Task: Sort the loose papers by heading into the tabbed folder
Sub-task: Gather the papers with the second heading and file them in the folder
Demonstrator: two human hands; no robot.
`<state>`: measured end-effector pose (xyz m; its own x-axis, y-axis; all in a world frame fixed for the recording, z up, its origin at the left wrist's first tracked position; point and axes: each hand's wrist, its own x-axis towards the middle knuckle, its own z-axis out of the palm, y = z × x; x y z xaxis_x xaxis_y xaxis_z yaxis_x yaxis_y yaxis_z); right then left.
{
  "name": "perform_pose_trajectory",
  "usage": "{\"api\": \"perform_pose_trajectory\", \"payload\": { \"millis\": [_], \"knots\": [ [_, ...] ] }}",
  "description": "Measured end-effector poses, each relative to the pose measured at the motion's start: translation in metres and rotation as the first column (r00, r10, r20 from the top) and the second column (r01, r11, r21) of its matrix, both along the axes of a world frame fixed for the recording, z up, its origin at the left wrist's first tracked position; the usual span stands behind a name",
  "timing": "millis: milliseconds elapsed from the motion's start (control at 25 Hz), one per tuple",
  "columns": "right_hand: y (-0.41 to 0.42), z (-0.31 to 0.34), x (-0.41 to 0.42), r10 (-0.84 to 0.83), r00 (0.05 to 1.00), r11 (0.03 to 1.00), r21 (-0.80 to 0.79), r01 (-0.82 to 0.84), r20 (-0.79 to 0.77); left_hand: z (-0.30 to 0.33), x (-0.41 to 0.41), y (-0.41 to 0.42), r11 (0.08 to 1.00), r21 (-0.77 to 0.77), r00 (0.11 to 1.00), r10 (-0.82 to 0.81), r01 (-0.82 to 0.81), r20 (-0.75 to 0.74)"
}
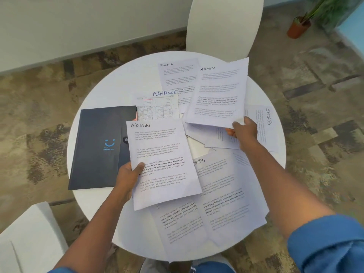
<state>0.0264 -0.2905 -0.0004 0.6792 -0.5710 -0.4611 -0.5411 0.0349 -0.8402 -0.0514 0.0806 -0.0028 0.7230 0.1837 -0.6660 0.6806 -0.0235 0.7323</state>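
My left hand [129, 174] pinches the lower left edge of a sheet headed ADMIN [161, 164], held above the table. My right hand [244, 130] grips the bottom edge of a second ADMIN sheet [217, 91], lifted over the middle of the table. The black tabbed folder [100, 146], closed, with a blue smiley on its cover, lies at the table's left. Two FINANCE sheets [177, 75] [157, 107] lie at the back. Sheets headed SPORTS lie at the right edge [265, 123] and under the front pile [214, 174].
All of this lies on a round white table [118, 85]. A white chair [224, 26] stands behind it and another white seat [33, 237] at the front left. A potted plant [301, 24] stands on the patterned carpet at the back right.
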Motion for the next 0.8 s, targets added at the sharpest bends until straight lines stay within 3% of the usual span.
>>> {"api": "perform_pose_trajectory", "payload": {
  "millis": [320, 800],
  "knots": [
    [0.013, 0.036, -0.111, 0.172, 0.980, 0.967, 0.172, -0.187, 0.099, 0.014, -0.025, -0.014, 0.997, -0.060, 0.998, -0.038, 0.040, 0.042],
    [0.055, 0.039, -0.204, 0.446, 0.895, 0.894, 0.044, -0.446, 0.002, 0.035, -0.049, -0.046, 0.987, -0.156, 0.983, -0.012, 0.041, 0.184]
  ]
}}
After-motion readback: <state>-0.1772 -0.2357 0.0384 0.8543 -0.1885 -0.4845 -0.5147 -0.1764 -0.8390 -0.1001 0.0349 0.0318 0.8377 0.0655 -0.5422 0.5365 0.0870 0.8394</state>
